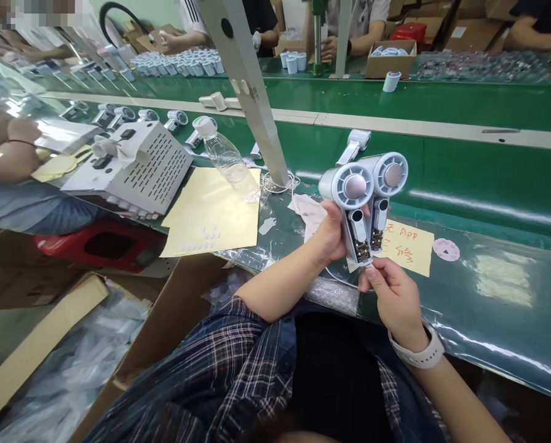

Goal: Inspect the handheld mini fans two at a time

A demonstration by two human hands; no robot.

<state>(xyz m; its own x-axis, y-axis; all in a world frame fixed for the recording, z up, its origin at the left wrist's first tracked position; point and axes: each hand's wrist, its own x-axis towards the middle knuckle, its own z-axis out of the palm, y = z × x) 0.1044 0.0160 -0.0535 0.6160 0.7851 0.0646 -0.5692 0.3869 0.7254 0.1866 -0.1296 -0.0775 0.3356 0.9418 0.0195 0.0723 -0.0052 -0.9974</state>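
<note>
My left hand (333, 234) is closed around two light-blue handheld fans, held side by side above the bench. The nearer fan (355, 186) has a round silver centre, and its handle is open, showing a battery-like cylinder and a circuit board. Partly behind it, the second fan (390, 175) also has an uncovered handle. At the bottom end of the nearer handle, my right hand (395, 292) pinches with thumb and forefinger. A thin white cable (342, 280) runs to those fingertips; its plug is hidden by them.
A yellow note (409, 246) and a pink round sticker (446, 250) lie on the bench. Left stand a metal post (257, 104), a plastic bottle (229, 160), yellow paper (215, 209) and a perforated metal box (137, 166). Another fan (355, 144) lies on the green belt (464, 178). Co-workers sit opposite.
</note>
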